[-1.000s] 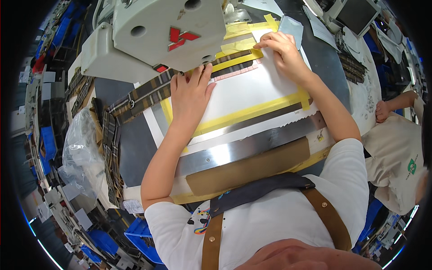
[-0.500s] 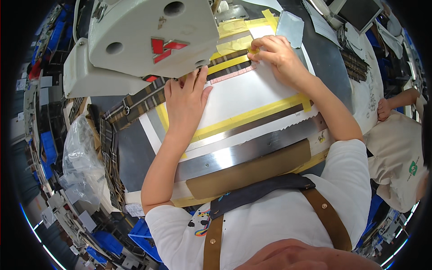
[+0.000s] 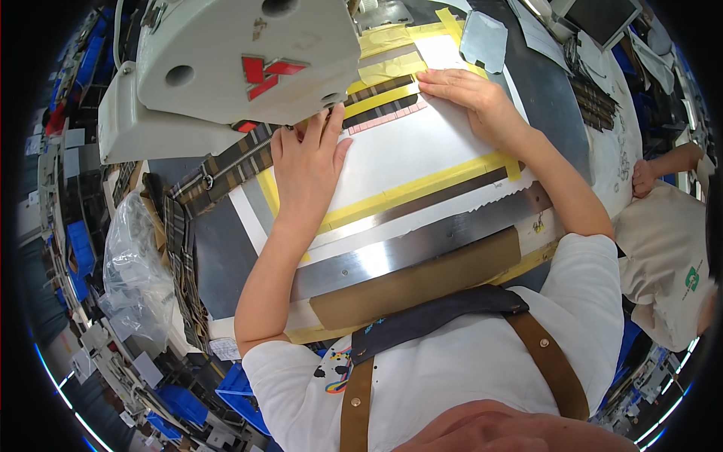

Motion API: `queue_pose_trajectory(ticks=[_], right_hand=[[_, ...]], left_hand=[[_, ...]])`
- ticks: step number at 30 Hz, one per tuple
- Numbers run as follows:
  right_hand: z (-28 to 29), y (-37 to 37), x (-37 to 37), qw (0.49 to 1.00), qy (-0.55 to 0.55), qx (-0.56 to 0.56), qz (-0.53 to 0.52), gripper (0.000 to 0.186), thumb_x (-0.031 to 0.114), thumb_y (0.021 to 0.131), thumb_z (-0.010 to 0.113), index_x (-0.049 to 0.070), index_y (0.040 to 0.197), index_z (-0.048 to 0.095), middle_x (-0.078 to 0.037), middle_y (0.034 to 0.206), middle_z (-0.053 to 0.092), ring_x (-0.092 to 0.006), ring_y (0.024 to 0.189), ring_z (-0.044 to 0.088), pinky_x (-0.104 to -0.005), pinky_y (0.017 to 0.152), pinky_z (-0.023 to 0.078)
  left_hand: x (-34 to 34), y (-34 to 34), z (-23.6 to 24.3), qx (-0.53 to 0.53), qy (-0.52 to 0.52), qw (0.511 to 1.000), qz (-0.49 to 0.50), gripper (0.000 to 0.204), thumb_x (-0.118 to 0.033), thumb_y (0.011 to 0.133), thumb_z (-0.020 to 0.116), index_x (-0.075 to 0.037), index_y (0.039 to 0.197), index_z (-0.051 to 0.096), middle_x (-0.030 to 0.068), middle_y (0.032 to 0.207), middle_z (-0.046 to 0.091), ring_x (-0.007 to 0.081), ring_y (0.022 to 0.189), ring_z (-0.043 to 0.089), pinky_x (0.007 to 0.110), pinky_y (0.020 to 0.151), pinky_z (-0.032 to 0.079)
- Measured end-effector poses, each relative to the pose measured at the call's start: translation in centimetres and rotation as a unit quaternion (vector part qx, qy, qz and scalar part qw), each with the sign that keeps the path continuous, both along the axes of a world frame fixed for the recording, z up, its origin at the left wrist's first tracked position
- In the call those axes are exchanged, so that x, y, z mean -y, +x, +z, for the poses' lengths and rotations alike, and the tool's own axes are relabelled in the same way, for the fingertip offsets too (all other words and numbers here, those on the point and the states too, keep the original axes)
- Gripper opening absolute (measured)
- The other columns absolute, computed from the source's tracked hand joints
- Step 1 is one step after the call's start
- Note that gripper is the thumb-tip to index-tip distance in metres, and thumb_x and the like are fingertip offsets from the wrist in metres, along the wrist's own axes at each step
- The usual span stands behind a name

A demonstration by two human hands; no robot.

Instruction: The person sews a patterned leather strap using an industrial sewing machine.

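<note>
My left hand (image 3: 305, 162) rests with fingers bent but apart on the plaid zipper strip (image 3: 230, 162), at the lower edge of the pale machine head (image 3: 196, 56); some fingertips are hidden there. My right hand (image 3: 486, 109) has its fingers stretched out, tips resting by the right end of the yellow bar (image 3: 380, 96). Under both lies a white board (image 3: 407, 158) edged with yellow tape, with a dark plaid piece and a pink segmented strip (image 3: 384, 119) below the bar.
A light-blue piece (image 3: 484, 41) lies at the back right. Plaid bundles (image 3: 591, 98) and a monitor (image 3: 591, 19) are farther right. Crumpled clear plastic (image 3: 135, 271) and hanging strips lie left. A co-worker's hand (image 3: 644, 177) is at the right. A metal rail (image 3: 407, 245) runs along the front.
My right hand's fingers have straightened and flattened from a bent grip at the bar's end. My left hand has shifted slightly left. The view has shifted a little.
</note>
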State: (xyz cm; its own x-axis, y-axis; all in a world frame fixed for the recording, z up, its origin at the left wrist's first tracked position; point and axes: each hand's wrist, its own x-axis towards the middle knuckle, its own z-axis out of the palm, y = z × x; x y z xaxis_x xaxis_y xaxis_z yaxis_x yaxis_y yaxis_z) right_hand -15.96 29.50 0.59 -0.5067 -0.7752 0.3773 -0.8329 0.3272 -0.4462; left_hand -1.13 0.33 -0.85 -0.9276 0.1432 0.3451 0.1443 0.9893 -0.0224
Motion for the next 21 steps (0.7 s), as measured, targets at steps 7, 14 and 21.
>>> queue_pose_trajectory(ticks=[7,14,21], right_hand=[[-0.1,-0.2,-0.1,1.000,0.005,0.012,0.000,0.048,-0.016,0.090,0.053,0.003,0.130,0.072,-0.013,0.138,0.070,-0.0322,0.132,0.065,-0.0402,0.116,0.050],[-0.2,-1.5,-0.6,0.997,0.000,0.077,0.014,0.053,-0.019,0.088,0.050,0.004,0.130,0.073,-0.012,0.137,0.072,-0.0311,0.131,0.066,-0.0396,0.116,0.050],[-0.4,-0.7,-0.3,0.999,0.032,-0.024,0.000,0.052,-0.012,0.086,0.059,0.008,0.132,0.072,-0.009,0.138,0.071,-0.0290,0.128,0.067,-0.0382,0.110,0.054]], left_hand=[[0.0,0.0,-0.1,0.000,0.008,1.000,-0.004,0.057,-0.031,0.095,0.074,-0.023,0.149,0.060,-0.0001,0.134,0.059,0.0286,0.106,0.058,0.046,0.096,0.043],[-0.1,-0.1,0.3,-0.010,0.002,1.000,-0.010,0.055,-0.032,0.094,0.075,-0.020,0.146,0.062,0.0011,0.133,0.060,0.0287,0.102,0.056,0.047,0.098,0.045],[-0.1,-0.1,0.2,-0.022,0.005,1.000,-0.019,0.054,-0.031,0.092,0.077,-0.016,0.143,0.063,0.0024,0.131,0.061,0.0282,0.096,0.055,0.047,0.098,0.045]])
